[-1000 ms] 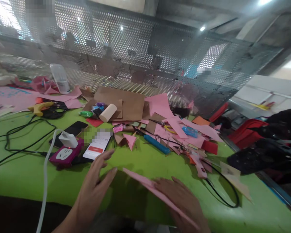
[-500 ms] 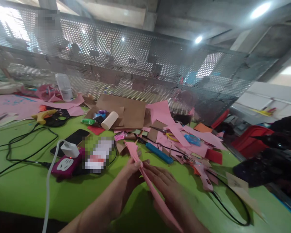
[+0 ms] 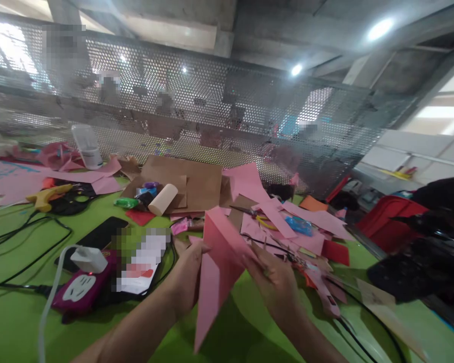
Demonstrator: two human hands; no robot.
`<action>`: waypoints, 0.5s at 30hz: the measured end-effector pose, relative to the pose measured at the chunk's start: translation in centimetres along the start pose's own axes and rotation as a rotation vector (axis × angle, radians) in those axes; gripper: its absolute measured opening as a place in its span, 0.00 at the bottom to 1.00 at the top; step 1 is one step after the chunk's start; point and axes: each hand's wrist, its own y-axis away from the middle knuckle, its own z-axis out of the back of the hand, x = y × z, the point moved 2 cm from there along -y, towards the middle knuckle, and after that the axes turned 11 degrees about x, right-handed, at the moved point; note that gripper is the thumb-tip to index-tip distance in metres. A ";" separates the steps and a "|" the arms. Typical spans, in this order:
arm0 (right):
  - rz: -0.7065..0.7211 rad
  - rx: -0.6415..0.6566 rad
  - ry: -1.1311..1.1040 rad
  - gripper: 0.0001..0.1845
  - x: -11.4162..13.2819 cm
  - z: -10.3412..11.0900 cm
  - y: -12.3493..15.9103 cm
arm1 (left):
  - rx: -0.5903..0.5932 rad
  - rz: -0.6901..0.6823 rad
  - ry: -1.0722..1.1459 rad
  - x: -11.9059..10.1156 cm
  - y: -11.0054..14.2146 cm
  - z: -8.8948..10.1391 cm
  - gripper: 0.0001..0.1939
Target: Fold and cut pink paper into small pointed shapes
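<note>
Folded pink sheet (image 3: pixel 224 252) parted in a two-handed grip

The left edge of the sheet is clamped by the left hand (image 3: pixel 187 275), with the thumb laid near the fold; the opposite flap is pinched at its edge by the right hand (image 3: pixel 274 282). One second earlier the sheet is held by the right hand alone, the left being free above the table; half a second earlier it is held by both and seen almost edge-on. Now the flaps are spread and the inner face is exposed, by which, it is judged, the work is passed from gathering the sheet to shaping or checking its fold. The sheet is raised in front of the wearer, over the green table (image 3: pixel 15 327); whether its lower point is touching the surface cannot be told. A tapered form is shown, narrowed to a point below, with a pale left panel, a deeper pink, shaded middle and a band folded along the upper right. To the left are placed a lit phone (image 3: pixel 147 257) and a magenta socket block (image 3: pixel 82 292); to the right, a pink glue gun (image 3: pixel 325 297). Beyond, brown card (image 3: pixel 199 184) and pink offcuts (image 3: pixel 278 219) are strewn before a perforated screen (image 3: pixel 174 121)
</note>
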 end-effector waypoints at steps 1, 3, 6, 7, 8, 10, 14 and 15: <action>-0.088 0.001 -0.154 0.13 -0.3 0.1 -0.3 | -0.048 0.014 -0.041 -0.2 -0.4 0.4 0.05; -0.250 0.024 -0.484 0.14 -0.7 0.2 -0.5 | -0.065 -0.019 -0.111 -0.4 -1.3 1.0 0.04; -0.384 0.055 -0.858 0.14 -1.2 -0.1 -0.5 | 0.047 -0.075 -0.185 -0.6 -2.3 1.7 0.10; -0.409 0.068 -0.924 0.14 -1.4 -0.3 -0.4 | 0.079 -0.063 -0.209 -0.5 -2.4 1.9 0.12; -0.426 0.074 -0.963 0.14 -1.6 -0.4 -0.4 | 0.098 -0.047 -0.231 -0.5 -2.5 2.1 0.14; -0.464 0.065 -0.980 0.17 -2.0 -0.7 -0.2 | 0.103 -0.028 -0.271 -0.4 -2.6 2.5 0.18; -0.509 -0.018 -0.828 0.29 -2.4 -1.1 0.2 | 0.095 -0.026 -0.292 -0.4 -2.4 2.8 0.17; -0.495 -0.013 -0.792 0.30 -2.3 -1.2 0.3 | 0.094 -0.025 -0.296 -0.3 -2.3 2.9 0.17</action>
